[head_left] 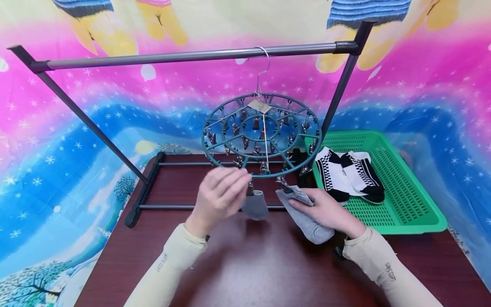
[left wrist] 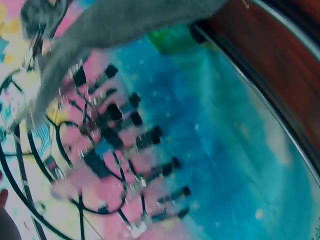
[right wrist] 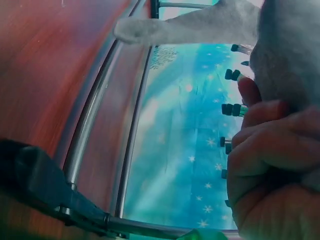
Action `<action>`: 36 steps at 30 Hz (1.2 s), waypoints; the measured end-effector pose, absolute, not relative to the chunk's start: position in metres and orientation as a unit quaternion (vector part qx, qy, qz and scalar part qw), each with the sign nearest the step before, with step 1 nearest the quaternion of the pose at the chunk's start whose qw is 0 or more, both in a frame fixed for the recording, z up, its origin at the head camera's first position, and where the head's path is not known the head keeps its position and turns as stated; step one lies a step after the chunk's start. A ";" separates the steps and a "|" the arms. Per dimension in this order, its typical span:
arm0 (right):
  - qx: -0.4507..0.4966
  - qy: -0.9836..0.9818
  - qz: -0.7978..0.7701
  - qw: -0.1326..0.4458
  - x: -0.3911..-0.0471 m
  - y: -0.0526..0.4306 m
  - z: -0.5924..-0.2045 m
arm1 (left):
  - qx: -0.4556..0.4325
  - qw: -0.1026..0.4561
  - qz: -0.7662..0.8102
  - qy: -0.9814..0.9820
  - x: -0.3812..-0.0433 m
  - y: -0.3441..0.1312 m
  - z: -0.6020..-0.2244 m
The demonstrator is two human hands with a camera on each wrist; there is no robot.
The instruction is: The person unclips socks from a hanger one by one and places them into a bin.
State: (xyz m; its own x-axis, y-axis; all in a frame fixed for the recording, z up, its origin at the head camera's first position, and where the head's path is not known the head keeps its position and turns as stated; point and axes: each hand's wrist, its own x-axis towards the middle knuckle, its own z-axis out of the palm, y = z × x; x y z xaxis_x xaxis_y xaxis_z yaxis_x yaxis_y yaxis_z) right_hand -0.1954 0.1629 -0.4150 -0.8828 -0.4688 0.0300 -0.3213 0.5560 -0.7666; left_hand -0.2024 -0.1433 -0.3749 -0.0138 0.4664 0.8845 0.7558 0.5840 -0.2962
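My right hand (head_left: 326, 209) pinches a grey sock (head_left: 312, 226) near its cuff, thumb on top. A clip (head_left: 283, 182) on the front rim of the round green clip hanger (head_left: 264, 175) meets that cuff. To its left a second grey sock (head_left: 255, 207) hangs from another clip. Beside this second sock my left hand (head_left: 221, 194) is raised at the hanger's front edge, fingers loosely bent, nothing visible in them. In the right wrist view the fingers (right wrist: 270, 145) curl against the gripped sock (right wrist: 290, 55). The left wrist view is blurred, a grey sock (left wrist: 125, 25) crossing its top.
The hanger's hook (head_left: 264, 57) hangs on the top bar (head_left: 153, 59) of a dark metal rack. Several clips dangle from its rings. A green basket (head_left: 414, 187) with black-and-white socks (head_left: 350, 177) stands at the right of the brown table (head_left: 245, 273). A patterned cloth (head_left: 96, 98) hangs behind.
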 end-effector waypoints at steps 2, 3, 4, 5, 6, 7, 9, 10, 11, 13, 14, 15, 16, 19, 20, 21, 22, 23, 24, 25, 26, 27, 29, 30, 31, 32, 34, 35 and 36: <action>-0.228 0.878 -0.408 0.102 -0.195 0.162 -0.414 | -0.470 0.554 -0.110 -0.678 -0.198 -0.137 -0.381; -0.230 0.878 -0.406 0.109 -0.195 0.162 -0.414 | -0.485 0.544 -0.101 -0.677 -0.195 -0.133 -0.384; -0.231 0.878 -0.404 0.116 -0.194 0.162 -0.414 | -0.496 0.527 -0.095 -0.683 -0.192 -0.129 -0.388; -0.235 0.877 -0.402 0.120 -0.194 0.162 -0.414 | -0.502 0.508 -0.094 -0.694 -0.189 -0.125 -0.391; -0.235 0.876 -0.401 0.126 -0.194 0.161 -0.413 | -0.503 0.485 -0.102 -0.709 -0.186 -0.120 -0.395; -0.235 0.876 -0.400 0.130 -0.194 0.161 -0.413 | -0.497 0.460 -0.114 -0.727 -0.183 -0.116 -0.399; -0.232 0.876 -0.399 0.138 -0.194 0.161 -0.413 | -0.468 0.413 -0.149 -0.767 -0.179 -0.107 -0.404; -0.232 0.876 -0.398 0.141 -0.194 0.161 -0.413 | -0.449 0.394 -0.166 -0.784 -0.178 -0.104 -0.407; -0.230 0.876 -0.398 0.145 -0.194 0.161 -0.413 | -0.430 0.377 -0.186 -0.799 -0.177 -0.101 -0.409; -0.226 0.876 -0.399 0.152 -0.194 0.162 -0.413 | -0.393 0.347 -0.217 -0.824 -0.176 -0.096 -0.411; -0.226 0.875 -0.400 0.154 -0.194 0.162 -0.413 | -0.379 0.332 -0.227 -0.834 -0.176 -0.094 -0.412; -0.226 0.874 -0.401 0.156 -0.193 0.162 -0.412 | -0.368 0.316 -0.236 -0.842 -0.176 -0.092 -0.412; -0.227 0.873 -0.401 0.157 -0.194 0.162 -0.412 | -0.358 0.300 -0.244 -0.850 -0.177 -0.090 -0.413; -0.228 0.872 -0.402 0.157 -0.193 0.162 -0.410 | -0.334 0.243 -0.281 -0.866 -0.179 -0.086 -0.412; -0.229 0.872 -0.402 0.157 -0.194 0.162 -0.410 | -0.326 0.226 -0.298 -0.868 -0.180 -0.084 -0.412; -0.229 0.873 -0.401 0.158 -0.194 0.162 -0.410 | -0.319 0.212 -0.316 -0.868 -0.181 -0.083 -0.411; -0.229 0.873 -0.401 0.159 -0.194 0.162 -0.410 | -0.312 0.199 -0.334 -0.867 -0.181 -0.081 -0.410; -0.228 0.873 -0.401 0.161 -0.194 0.162 -0.410 | -0.307 0.188 -0.351 -0.864 -0.182 -0.080 -0.409; -0.227 0.872 -0.401 0.163 -0.194 0.162 -0.410 | -0.301 0.180 -0.366 -0.862 -0.182 -0.078 -0.408; -0.225 0.873 -0.401 0.166 -0.195 0.162 -0.410 | -0.297 0.174 -0.378 -0.860 -0.183 -0.077 -0.407; -0.223 0.872 -0.402 0.169 -0.195 0.162 -0.410 | -0.293 0.166 -0.389 -0.857 -0.183 -0.076 -0.407; -0.222 0.872 -0.402 0.171 -0.195 0.162 -0.410 | -0.290 0.160 -0.397 -0.856 -0.184 -0.075 -0.406; -0.221 0.871 -0.403 0.173 -0.195 0.162 -0.411 | -0.281 0.146 -0.408 -0.856 -0.184 -0.074 -0.405; -0.219 0.871 -0.404 0.174 -0.195 0.162 -0.412 | -0.276 0.139 -0.413 -0.856 -0.184 -0.073 -0.404; -0.219 0.871 -0.404 0.175 -0.195 0.162 -0.412 | -0.273 0.133 -0.417 -0.857 -0.184 -0.073 -0.404; -0.219 0.870 -0.405 0.175 -0.195 0.162 -0.413 | -0.269 0.127 -0.423 -0.856 -0.184 -0.072 -0.404; -0.223 0.869 -0.406 0.176 -0.195 0.163 -0.414 | -0.264 0.117 -0.434 -0.853 -0.184 -0.072 -0.404; -0.221 0.868 -0.407 0.177 -0.196 0.163 -0.414 | -0.264 0.114 -0.440 -0.851 -0.184 -0.072 -0.404; -0.221 0.868 -0.408 0.178 -0.196 0.163 -0.414 | -0.263 0.113 -0.444 -0.849 -0.185 -0.072 -0.404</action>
